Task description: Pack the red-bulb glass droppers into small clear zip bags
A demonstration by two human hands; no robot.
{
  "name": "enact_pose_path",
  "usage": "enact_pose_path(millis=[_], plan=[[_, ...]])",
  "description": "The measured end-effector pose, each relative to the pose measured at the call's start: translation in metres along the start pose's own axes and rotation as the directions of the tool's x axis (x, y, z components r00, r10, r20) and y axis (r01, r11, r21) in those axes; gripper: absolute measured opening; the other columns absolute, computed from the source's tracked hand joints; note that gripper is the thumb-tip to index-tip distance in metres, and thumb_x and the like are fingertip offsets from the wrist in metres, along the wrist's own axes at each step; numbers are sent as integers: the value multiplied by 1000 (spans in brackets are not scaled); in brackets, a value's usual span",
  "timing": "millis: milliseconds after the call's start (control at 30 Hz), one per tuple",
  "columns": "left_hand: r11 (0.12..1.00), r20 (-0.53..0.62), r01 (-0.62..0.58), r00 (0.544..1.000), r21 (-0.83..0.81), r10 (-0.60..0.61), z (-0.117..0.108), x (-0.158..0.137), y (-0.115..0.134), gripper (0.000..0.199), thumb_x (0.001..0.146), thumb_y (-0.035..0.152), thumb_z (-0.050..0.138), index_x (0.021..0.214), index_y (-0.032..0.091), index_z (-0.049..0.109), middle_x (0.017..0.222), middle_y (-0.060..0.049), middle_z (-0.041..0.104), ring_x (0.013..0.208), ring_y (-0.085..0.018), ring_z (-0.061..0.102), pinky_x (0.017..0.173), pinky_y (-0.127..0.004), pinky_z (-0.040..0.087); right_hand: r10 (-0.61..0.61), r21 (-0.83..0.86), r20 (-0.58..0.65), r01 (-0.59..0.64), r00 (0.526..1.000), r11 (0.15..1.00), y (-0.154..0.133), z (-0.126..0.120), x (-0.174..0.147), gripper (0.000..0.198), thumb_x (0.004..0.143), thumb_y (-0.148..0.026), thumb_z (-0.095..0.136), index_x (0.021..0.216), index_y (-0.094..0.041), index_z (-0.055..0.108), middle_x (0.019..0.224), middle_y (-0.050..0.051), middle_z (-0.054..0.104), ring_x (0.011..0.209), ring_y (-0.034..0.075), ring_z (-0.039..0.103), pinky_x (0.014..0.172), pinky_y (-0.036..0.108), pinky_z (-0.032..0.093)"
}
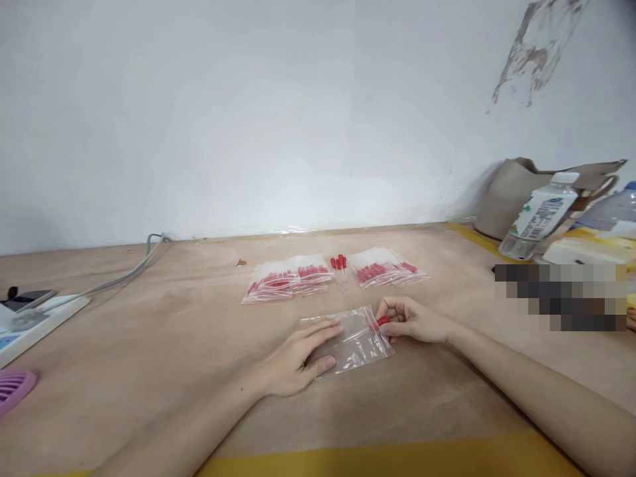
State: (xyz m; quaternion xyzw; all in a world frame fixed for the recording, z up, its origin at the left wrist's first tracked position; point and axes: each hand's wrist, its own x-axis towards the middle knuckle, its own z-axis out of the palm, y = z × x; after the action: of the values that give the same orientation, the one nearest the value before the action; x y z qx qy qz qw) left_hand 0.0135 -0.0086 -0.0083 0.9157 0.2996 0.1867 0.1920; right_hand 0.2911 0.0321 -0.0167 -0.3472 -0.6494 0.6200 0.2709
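Observation:
A clear zip bag (355, 354) lies flat on the table in front of me. My left hand (303, 358) rests on its left end, fingers stretched out and thumb apart. At the bag's right-hand opening, my right hand (405, 321) pinches the red bulb of a dropper (383, 320), whose thin clear stem reaches into the bag. Beyond the hands, several loose droppers (340, 262) with red bulbs lie side by side. Left of them is a pile of filled bags (283, 278), and on their right is another pile of filled bags (382, 266).
A water bottle (539, 215) and a grey-beige bag (501, 192) stand at the back right. A grey cable (124, 273) runs to a white power strip (44, 324) on the left. A purple slatted object (16, 389) sits at the left edge. Yellow tape (368, 457) lines the near edge.

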Motion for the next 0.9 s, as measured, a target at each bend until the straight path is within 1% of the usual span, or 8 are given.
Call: enact_pose_path(millis=[100, 200, 300, 400, 533, 700, 800, 900], plan=[[1000, -10, -3, 1000, -15, 3, 0, -1, -1, 46, 86, 34, 51, 129, 25, 40, 136, -6, 38, 124, -23, 36, 102, -40, 31, -22, -37, -9, 21, 1000, 999, 4, 0, 1, 31, 61, -35, 73, 74, -16, 51, 69, -1, 60, 59, 8, 53, 58, 24, 43], [1000, -18, -6, 1000, -26, 6, 1, -2, -2, 50, 84, 35, 54, 130, 24, 39, 131, -6, 45, 121, -23, 40, 100, -40, 33, -89, -187, -12, 85, 996, 979, 7, 4, 1, 28, 63, -37, 71, 77, -15, 60, 68, -1, 58, 58, 9, 50, 55, 22, 40], [1000, -27, -6, 1000, -31, 5, 1, -1, -1, 52, 84, 35, 53, 132, 24, 36, 129, -6, 47, 118, -24, 42, 99, -40, 35, -195, -391, 23, 189, 981, 901, 4, 10, 2, 29, 67, -42, 67, 81, -17, 68, 72, 1, 56, 63, 10, 49, 57, 23, 38], [1000, -27, -9, 1000, -28, 8, 1, -1, 0, 51, 85, 34, 52, 132, 25, 34, 129, -6, 47, 117, -23, 44, 98, -39, 36, -219, -476, 101, 240, 970, 846, -3, 14, 1, 32, 74, -47, 58, 80, -18, 68, 74, 2, 55, 67, 11, 48, 59, 23, 37], [1000, -22, -3, 1000, -21, 3, 1, -1, 0, 51, 85, 34, 51, 133, 24, 33, 130, -6, 46, 118, -24, 42, 99, -40, 34, -144, -392, 80, 164, 986, 905, -13, 17, -5, 45, 84, -50, 40, 68, -14, 61, 59, -2, 44, 55, 8, 38, 52, 22, 30], [998, -43, 50, 998, -23, -51, 1, -1, 1, 56, 85, 36, 51, 134, 23, 27, 133, -9, 41, 120, -24, 40, 98, -41, 35, -24, -269, -55, 9, 998, 963, -12, 28, -7, 34, 70, -47, 61, 79, -15, 59, 52, -6, 41, 46, 5, 32, 44, 20, 22], [999, -114, 47, 992, -21, -49, 0, 0, 1, 47, 83, 35, 54, 125, 22, 38, 131, -9, 43, 119, -25, 41, 97, -40, 35, 30, -158, -188, -61, 982, 986, -6, 32, -2, 34, 66, -46, 65, 72, -15, 53, 51, -6, 45, 41, 4, 31, 40, 19, 21], [997, -144, 66, 987, -35, -70, 0, 1, 1, 30, 83, 34, 54, 109, 21, 49, 121, -8, 52, 108, -23, 50, 89, -37, 41, 84, -89, -288, -114, 954, 989, 1, 29, 2, 35, 66, -48, 63, 71, -17, 49, 49, -7, 46, 35, 3, 28, 36, 19, 17]])
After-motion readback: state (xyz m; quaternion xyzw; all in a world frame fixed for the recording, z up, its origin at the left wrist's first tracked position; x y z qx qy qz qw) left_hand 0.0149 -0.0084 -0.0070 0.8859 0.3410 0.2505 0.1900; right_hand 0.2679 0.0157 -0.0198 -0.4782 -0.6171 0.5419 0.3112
